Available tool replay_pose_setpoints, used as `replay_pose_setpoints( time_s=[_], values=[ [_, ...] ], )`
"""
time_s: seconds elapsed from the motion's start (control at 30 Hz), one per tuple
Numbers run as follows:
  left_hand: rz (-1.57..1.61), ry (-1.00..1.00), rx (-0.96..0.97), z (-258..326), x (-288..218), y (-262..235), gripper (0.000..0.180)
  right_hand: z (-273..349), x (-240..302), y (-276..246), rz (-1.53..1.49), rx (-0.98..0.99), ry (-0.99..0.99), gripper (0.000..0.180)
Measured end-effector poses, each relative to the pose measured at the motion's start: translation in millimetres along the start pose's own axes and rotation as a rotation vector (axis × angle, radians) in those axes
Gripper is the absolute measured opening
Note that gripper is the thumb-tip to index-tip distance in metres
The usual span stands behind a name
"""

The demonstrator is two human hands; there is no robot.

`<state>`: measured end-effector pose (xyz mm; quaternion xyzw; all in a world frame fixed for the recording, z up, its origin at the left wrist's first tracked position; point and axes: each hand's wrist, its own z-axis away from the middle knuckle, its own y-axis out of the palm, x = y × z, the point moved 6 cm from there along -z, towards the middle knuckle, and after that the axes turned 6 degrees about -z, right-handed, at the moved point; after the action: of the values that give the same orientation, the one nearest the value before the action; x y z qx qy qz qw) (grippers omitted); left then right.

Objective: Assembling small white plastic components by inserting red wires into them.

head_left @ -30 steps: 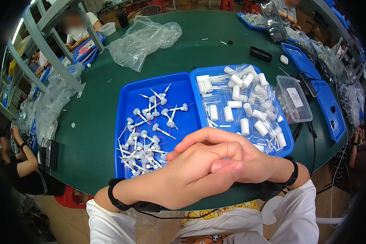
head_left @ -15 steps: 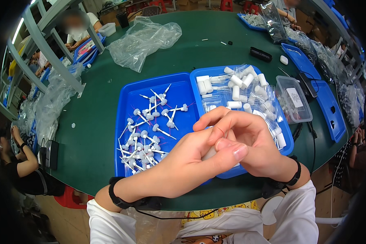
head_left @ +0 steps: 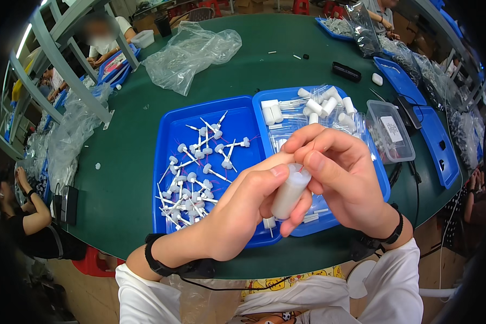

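Note:
My left hand [head_left: 237,208] is closed round a whitish cylinder [head_left: 289,197] with a pale grey top, its thumb along the upper side. At that top, my right hand [head_left: 348,175] is closed in a pinch; a fine red thread [head_left: 301,168] shows by its fingertips. How much of the thread lies inside the pinch is hidden. Left of the hands, a blue tray [head_left: 166,127] holds white sticks with grey round pieces [head_left: 191,200] and red threads. Behind the right hand, a second blue tray [head_left: 260,97] carries white cylinders [head_left: 325,103] and clear thin tubes.
A clear plastic box [head_left: 402,150] stands right of the trays, near a black device [head_left: 409,114]. Crumpled plastic bags [head_left: 191,54] lie on the far left of the green table [head_left: 127,140]. A black case [head_left: 346,72] sits farther back. Other people work round the edges.
My hands have turned and parted slightly, bringing the cylinder into view, upright and slightly tilted. My right fingers have moved to its top.

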<state>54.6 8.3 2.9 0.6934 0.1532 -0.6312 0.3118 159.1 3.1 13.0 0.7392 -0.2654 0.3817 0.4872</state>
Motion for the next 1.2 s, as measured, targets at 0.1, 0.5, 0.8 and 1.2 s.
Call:
replay_pose_setpoints(
  time_s=[0.1,0.5,0.8,1.2],
  values=[
    [-0.006,0.011,0.008,0,-2,2,0.047,-2,5,-1,0.094,-0.118,-0.121,0.023],
    [0.036,0.137,0.031,0,-8,3,0.039,2,-2,2,-0.041,-0.089,-0.033,0.038],
    [0.101,0.110,0.029,2,-6,3,0.037,-2,-13,-2,-0.042,-0.095,0.052,0.038],
    [-0.582,-0.068,0.082,1,5,-47,0.033,-15,-21,-17,0.459,-0.100,-0.070,0.032]
  ],
)
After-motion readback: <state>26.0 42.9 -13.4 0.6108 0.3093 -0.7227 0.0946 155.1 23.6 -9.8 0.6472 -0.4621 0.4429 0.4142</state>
